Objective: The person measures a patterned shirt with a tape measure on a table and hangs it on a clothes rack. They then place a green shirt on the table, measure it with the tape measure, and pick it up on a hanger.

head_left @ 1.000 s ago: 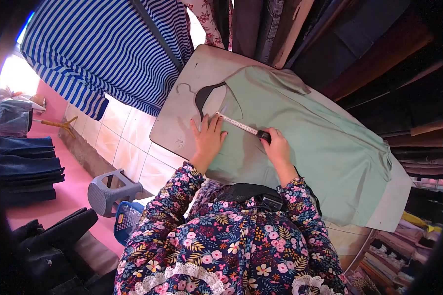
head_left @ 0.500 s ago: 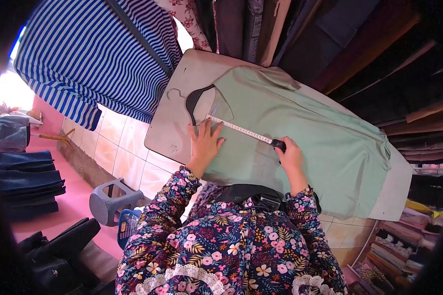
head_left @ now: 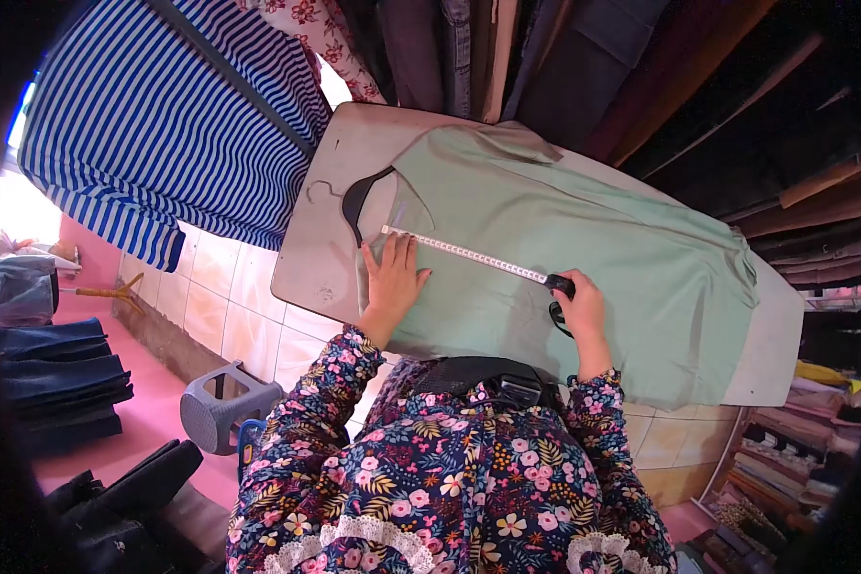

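Note:
A light green long garment [head_left: 536, 210] lies flat on a board-like table, with a black hanger [head_left: 362, 199] in its neckline. Across its upper part runs a white tape [head_left: 478, 257], drawn out from a black tape measure case [head_left: 560, 284]. My right hand [head_left: 584, 306] is closed around that case, and a dark strap loop hangs below it. My left hand [head_left: 393, 283] rests flat on the fabric, fingers stretched out, the fingertips at the tape near its free end by the neckline.
The pale table [head_left: 301, 273] shows at the garment's edges. A blue-striped garment [head_left: 172, 124] hangs at left. Dark clothes [head_left: 603, 86] hang along the far side. A grey stool [head_left: 222, 407] stands on the floor at left, near folded jeans [head_left: 62, 368]. Folded fabrics [head_left: 784, 450] are stacked at right.
My right hand has moved the tape case to the right and slightly toward me, drawing out more tape. The case's strap loop now shows. My left hand stays by the neckline; the view has shifted slightly.

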`<state>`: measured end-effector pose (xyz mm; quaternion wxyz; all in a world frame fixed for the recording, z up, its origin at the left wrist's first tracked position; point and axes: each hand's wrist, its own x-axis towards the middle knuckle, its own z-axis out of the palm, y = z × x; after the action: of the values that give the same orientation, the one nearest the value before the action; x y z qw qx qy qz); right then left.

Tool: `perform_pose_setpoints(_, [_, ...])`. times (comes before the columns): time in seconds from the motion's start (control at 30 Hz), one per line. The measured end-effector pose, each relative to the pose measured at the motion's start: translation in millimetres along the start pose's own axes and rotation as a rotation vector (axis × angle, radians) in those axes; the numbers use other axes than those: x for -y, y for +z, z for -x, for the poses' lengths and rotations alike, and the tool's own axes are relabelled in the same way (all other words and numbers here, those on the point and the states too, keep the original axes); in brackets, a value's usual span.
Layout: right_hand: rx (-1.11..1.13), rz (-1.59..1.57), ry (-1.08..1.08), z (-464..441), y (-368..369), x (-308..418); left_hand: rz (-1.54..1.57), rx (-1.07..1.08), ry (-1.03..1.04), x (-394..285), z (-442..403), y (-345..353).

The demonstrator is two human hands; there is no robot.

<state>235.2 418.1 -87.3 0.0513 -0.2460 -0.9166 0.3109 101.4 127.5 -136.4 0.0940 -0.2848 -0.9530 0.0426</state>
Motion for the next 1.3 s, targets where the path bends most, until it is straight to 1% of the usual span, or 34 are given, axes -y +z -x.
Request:
perform_pose_setpoints(0.1, [0.002,-0.01,0.005,1,-2,-4,0.079,-0.032,0.038,2,4,-2])
perform_pose_setpoints(0.33, [0.0,-0.018,0.079,3,-17,-22,0.107,-0.004,0.047,3,4,0])
perform_pose_setpoints(0.43, [-0.009,-0.024,0.101,4,-23,-31,0.08,-0.053,0.038,-1,2,-2])
perform_pose_setpoints(0.6, [-0.023,-0.023,0.128,5,-31,-33,0.021,-0.028,0.149,-3,-2,1])
perform_pose_setpoints(0.67, [-0.023,0.0,0.182,6,-37,-33,0.022,-0.014,0.154,-4,-2,1])
perform_pose_setpoints(0.8, [-0.035,-0.013,0.171,9,-41,-53,0.075,0.002,0.142,-6,1,-3])
perform_pose_setpoints(0.93, [-0.059,-0.012,0.192,15,-48,-60,0.072,-0.026,0.18,-8,5,-1])
perform_pose_setpoints(1.1, [-0.069,-0.012,0.234,20,-55,-65,0.093,-0.02,0.131,-13,4,-4])
perform_pose_setpoints(1.2, [-0.071,-0.017,0.241,20,-53,-65,0.037,0.003,0.185,-18,1,-7])
perform_pose_setpoints(1.3, [-0.079,-0.028,0.229,20,-52,-65,0.042,0.046,0.193,-23,0,-7])
